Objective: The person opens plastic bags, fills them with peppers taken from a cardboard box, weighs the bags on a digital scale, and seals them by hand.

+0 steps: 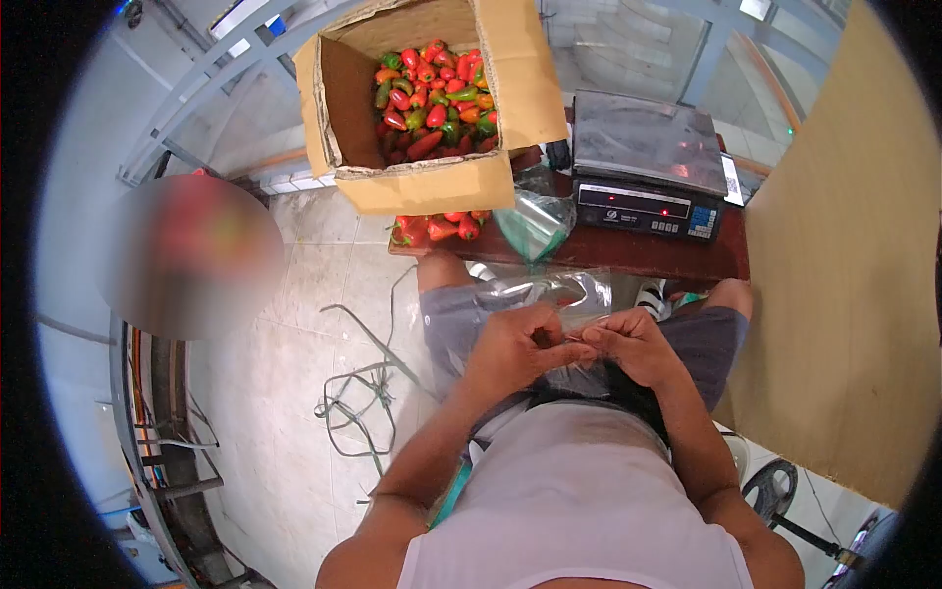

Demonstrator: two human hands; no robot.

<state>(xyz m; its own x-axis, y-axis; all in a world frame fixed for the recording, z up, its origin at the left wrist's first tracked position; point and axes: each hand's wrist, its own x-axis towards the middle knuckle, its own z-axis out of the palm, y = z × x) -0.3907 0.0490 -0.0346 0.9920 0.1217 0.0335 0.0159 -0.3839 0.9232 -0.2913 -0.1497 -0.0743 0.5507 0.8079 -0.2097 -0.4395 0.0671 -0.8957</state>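
A transparent plastic bag [589, 287] lies over my lap, its film spreading forward from my fingers. My left hand [518, 346] is closed, thumb and fingers pinching the bag's near edge. Close against it, my right hand [636, 344] pinches the same edge between thumb and fingertips. Reddish shapes show around the film near my hands, too indistinct to name. Beyond my knees, a few red peppers [444, 228] rest on the dark red bench [628, 253], beside a bundle of plastic bags [535, 221].
An open cardboard box [422, 188] holds many red, green and orange peppers [432, 93]. To its right stands a digital scale [643, 162] with a lit display. Green strapping [358, 393] lies tangled on the tiled floor. A wooden panel [834, 265] rises at my right.
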